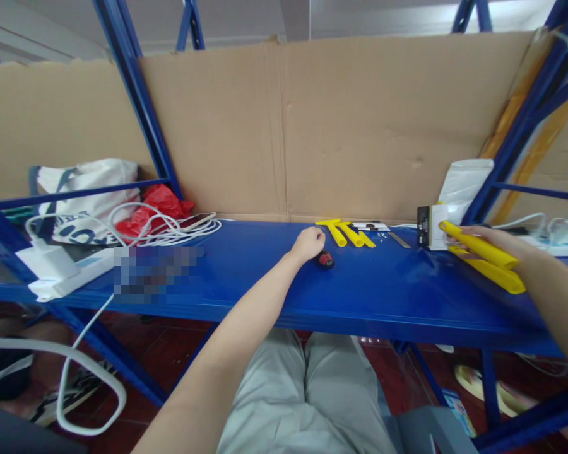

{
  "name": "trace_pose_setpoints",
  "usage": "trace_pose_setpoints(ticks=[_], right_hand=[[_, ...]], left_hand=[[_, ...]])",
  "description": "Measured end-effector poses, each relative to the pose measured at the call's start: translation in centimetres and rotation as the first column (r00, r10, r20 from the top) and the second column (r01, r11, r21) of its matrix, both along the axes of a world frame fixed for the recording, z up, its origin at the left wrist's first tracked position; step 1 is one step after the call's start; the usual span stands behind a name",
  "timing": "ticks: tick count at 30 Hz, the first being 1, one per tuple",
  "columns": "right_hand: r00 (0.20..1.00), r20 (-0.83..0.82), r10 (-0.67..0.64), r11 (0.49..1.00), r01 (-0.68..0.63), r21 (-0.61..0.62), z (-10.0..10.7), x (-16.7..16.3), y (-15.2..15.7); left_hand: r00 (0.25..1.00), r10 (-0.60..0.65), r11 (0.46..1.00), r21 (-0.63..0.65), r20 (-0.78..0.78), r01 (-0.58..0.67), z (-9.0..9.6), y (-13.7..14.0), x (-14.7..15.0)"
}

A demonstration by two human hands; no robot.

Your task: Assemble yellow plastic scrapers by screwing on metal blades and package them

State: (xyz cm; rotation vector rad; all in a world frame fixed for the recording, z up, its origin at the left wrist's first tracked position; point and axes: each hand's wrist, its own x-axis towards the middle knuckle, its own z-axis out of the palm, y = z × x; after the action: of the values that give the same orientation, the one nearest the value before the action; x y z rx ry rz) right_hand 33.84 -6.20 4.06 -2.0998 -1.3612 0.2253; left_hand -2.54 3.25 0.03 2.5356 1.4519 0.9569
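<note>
My left hand [307, 244] is closed in a fist over the middle of the blue table, its inner fingers hidden. Right beside it, partly under the hand, is a red and black tool handle [326, 259], like a screwdriver's. Over the right part of the table, my right hand [483, 237] grips a yellow plastic handle [490, 248], tubular and slanting. Just below that is a second yellow handle [495, 272]; I cannot tell if the hand holds it too. Yellow T-shaped handles [335, 233] lie behind my left hand, near a small yellow piece [367, 239].
A flat metal strip [399, 240] and small white bits lie near a black-and-white box [430, 227]. White cables [184, 230], a power strip [78, 277], a red bag [158, 208] and a cloth bag [92, 195] occupy the left. Cardboard [336, 126] stands behind.
</note>
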Motion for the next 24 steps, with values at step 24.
trace_pose_setpoints(ticks=[24], right_hand=[[0.937,-0.039,0.346,0.879,-0.31,0.362,3.2,-14.2,4.4]], left_hand=[[0.733,-0.226,0.972,0.1,0.642,0.212,-0.2,1.1,0.0]])
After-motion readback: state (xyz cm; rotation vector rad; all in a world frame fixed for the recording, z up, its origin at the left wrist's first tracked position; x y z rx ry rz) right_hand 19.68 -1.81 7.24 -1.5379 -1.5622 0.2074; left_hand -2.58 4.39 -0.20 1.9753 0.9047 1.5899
